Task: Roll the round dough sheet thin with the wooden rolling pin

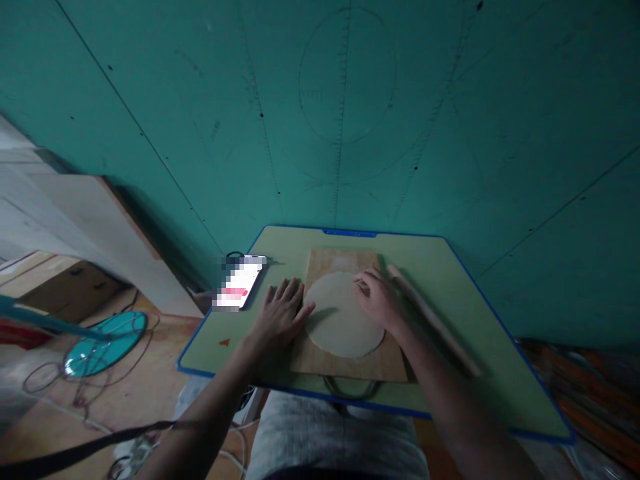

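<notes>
A flat round sheet of pale dough (pixel 340 320) lies on a wooden board (pixel 350 363) on a small green table with a blue rim (pixel 450 273). My left hand (pixel 281 312) rests flat with fingers spread on the board's left edge, just touching the dough's rim. My right hand (pixel 378 297) lies on the dough's upper right part, fingers curled at its edge as if pinching it. A long wooden rolling pin (pixel 431 319) lies on the table to the right of the board, beside my right forearm.
A phone with a lit screen (pixel 239 283) lies at the table's back left corner. A teal wall stands close behind the table. On the floor to the left are a teal fan base (pixel 103 343), loose cables and a wooden cabinet (pixel 75 287).
</notes>
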Motion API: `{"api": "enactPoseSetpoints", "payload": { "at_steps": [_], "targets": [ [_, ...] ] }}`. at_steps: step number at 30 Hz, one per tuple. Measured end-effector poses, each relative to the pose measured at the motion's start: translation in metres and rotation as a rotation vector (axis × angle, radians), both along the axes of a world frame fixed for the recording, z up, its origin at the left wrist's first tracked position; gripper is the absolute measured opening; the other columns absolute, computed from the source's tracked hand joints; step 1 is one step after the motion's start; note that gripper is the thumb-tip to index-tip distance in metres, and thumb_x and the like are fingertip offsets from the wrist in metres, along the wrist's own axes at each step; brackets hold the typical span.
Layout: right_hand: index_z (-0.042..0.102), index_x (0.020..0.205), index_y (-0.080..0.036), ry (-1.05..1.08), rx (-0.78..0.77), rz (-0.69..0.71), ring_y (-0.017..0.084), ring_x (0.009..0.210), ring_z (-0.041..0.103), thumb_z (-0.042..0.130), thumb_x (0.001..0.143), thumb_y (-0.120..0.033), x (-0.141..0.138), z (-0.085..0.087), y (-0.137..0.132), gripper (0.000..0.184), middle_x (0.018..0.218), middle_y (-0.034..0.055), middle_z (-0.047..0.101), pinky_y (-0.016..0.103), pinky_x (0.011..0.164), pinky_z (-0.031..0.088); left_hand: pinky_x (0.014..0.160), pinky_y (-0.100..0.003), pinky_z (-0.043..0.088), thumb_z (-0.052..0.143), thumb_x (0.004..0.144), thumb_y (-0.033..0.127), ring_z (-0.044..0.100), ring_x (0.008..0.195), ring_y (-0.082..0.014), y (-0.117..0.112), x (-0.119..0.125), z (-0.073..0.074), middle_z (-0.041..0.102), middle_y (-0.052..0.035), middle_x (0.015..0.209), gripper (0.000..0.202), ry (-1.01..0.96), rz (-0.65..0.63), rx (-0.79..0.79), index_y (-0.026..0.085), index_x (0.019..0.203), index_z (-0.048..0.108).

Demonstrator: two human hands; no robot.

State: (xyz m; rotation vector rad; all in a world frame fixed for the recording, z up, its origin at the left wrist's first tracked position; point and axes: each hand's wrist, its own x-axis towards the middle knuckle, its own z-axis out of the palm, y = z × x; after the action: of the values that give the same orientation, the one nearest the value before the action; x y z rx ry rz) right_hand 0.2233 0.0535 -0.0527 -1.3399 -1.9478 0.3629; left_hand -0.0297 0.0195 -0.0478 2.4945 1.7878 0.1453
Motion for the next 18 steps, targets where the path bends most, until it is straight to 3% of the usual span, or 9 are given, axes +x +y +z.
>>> {"api": "enactPoseSetpoints", "payload": {
  "at_steps": [3, 5, 7, 10, 14, 18],
  "targets": [
    [0.062, 0.086, -0.023, 0.016, 0.017, -0.013, 0.022, 0.093, 0.063, 0.049, 0.086, -0.018, 0.001, 0.002, 0.000, 0.014, 0.095, 0.0072, 0.064, 0.035, 0.083, 0.050, 0.116, -0.057, 0.032, 0.035, 0.101, 0.052, 0.035, 0.146, -0.0334, -0.011, -0.016, 0.010, 0.044, -0.0195, 0.154, 0.059, -0.139, 0.020, 0.108, 0.012, 0.140, 0.053],
    [0.063, 0.086, -0.023, 0.015, 0.032, -0.030, 0.023, 0.095, 0.063, 0.049, 0.086, -0.018, 0.002, 0.005, -0.001, 0.015, 0.095, 0.0075, 0.065, 0.036, 0.085, 0.049, 0.108, -0.049, 0.046, 0.040, 0.098, 0.057, 0.053, 0.134, -0.0299, -0.032, -0.037, 0.021, 0.056, -0.0188, 0.144, 0.061, -0.288, 0.057, 0.225, 0.013, 0.139, 0.052],
    [0.063, 0.086, -0.023, -0.009, 0.048, -0.047, 0.023, 0.094, 0.064, 0.049, 0.086, -0.019, 0.004, 0.010, -0.002, 0.015, 0.094, 0.0077, 0.067, 0.036, 0.085, 0.049, 0.089, -0.040, 0.059, 0.043, 0.097, 0.060, 0.071, 0.107, -0.0252, -0.063, -0.062, 0.035, 0.072, -0.0125, 0.122, 0.055, -0.421, 0.129, 0.328, 0.019, 0.130, 0.058],
    [0.065, 0.084, -0.023, -0.060, 0.080, -0.041, 0.023, 0.089, 0.065, 0.051, 0.087, -0.021, 0.007, 0.016, -0.003, 0.014, 0.091, 0.0079, 0.070, 0.036, 0.083, 0.048, 0.073, -0.032, 0.061, 0.052, 0.093, 0.060, 0.075, 0.086, -0.0226, -0.121, -0.101, 0.055, 0.078, -0.0044, 0.095, 0.041, -0.449, 0.274, 0.407, 0.025, 0.110, 0.067],
    [0.064, 0.081, -0.022, -0.036, 0.150, -0.011, 0.023, 0.082, 0.065, 0.051, 0.086, -0.026, 0.012, 0.015, -0.001, 0.014, 0.086, 0.0088, 0.070, 0.036, 0.076, 0.050, 0.056, -0.023, 0.057, 0.055, 0.089, 0.058, 0.074, 0.064, -0.0191, -0.187, -0.131, 0.063, 0.077, -0.0005, 0.072, 0.037, -0.461, 0.429, 0.216, 0.025, 0.084, 0.070],
    [0.063, 0.079, -0.023, 0.010, 0.154, -0.031, 0.024, 0.074, 0.063, 0.052, 0.083, -0.032, 0.014, 0.012, 0.003, 0.015, 0.082, 0.0086, 0.069, 0.037, 0.070, 0.050, 0.056, -0.023, 0.055, 0.052, 0.086, 0.055, 0.072, 0.057, -0.0184, -0.221, -0.145, 0.046, 0.075, -0.0006, 0.066, 0.037, -0.437, 0.594, 0.021, 0.024, 0.078, 0.071]
  ]
}}
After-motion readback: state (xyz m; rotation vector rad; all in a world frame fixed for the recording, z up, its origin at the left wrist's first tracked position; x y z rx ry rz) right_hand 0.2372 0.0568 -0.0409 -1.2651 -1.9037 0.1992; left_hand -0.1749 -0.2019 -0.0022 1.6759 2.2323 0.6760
